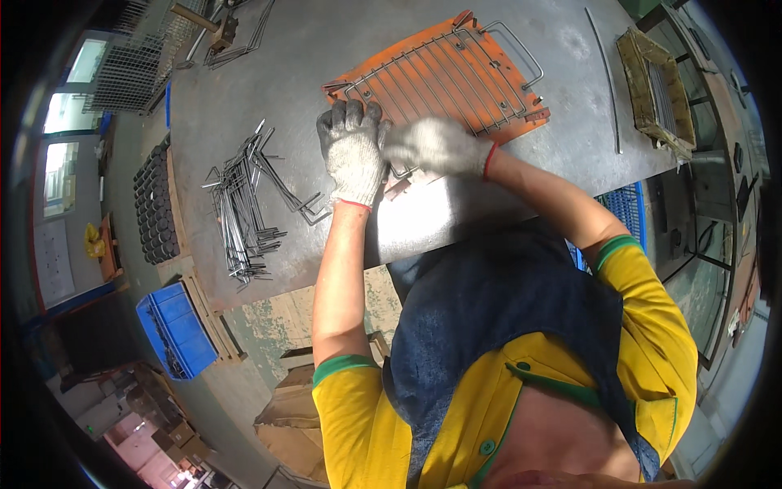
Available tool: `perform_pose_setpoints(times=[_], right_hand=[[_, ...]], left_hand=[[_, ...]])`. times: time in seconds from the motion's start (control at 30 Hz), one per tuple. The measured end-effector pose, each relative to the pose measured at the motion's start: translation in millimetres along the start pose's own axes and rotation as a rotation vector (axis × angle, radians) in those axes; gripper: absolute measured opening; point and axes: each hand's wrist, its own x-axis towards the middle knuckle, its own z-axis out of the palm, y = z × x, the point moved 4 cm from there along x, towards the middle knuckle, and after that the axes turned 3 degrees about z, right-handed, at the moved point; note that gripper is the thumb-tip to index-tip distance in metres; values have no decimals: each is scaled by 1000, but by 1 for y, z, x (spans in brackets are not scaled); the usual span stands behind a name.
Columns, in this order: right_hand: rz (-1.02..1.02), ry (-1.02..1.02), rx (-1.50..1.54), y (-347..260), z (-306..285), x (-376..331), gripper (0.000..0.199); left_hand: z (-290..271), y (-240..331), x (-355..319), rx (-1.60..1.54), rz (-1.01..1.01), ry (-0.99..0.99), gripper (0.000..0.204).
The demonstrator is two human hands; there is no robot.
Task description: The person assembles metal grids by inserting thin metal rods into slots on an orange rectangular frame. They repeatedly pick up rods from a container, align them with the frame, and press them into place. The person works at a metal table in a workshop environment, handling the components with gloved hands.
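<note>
A wire grill rack (440,73) of parallel rods lies on an orange metal jig plate (391,49) with upright pegs and corner blocks. One bent wire loop handle (529,57) sticks out past the plate's right end. My left hand (352,151), in a white knit glove with dark fingertips, lies over the plate's lower left corner, its fingers stretched forward. Beside it my right hand (440,147), gloved too, is smeared by motion above the plate's near edge; its fingers cannot be made out. Below the hands a bent wire end (401,172) shows, its remainder hidden.
A heap of bent wire handles (240,208) lies left on the grey metal table (489,208). A hammer (213,28) rests at the far left. One long rod (604,81) and a wooden box of rods (652,90) are at right. A blue crate (181,330) stands lower left.
</note>
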Motion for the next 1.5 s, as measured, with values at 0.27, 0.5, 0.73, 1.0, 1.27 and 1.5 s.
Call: perform_pose_setpoints(times=[0.27,0.5,0.73,1.0,1.27,1.5], right_hand=[[57,330,-75,14,-61,97,36],[170,18,-241,13,-62,154,35],[139,-18,-202,9,-55,158,41],[-38,466,150,27,-103,16,44],[738,792,773,117,-95,-225,31],[566,862,36,133,-52,-251,26]], left_hand=[[2,0,2,-24,-28,4,31],[3,1,2,-96,-40,-28,29],[2,1,0,-54,-49,-110,32],[-10,7,3,-207,-144,67,26],[36,-37,-67,-1378,-976,643,41],[23,-34,-75,-1705,-1079,-153,29]])
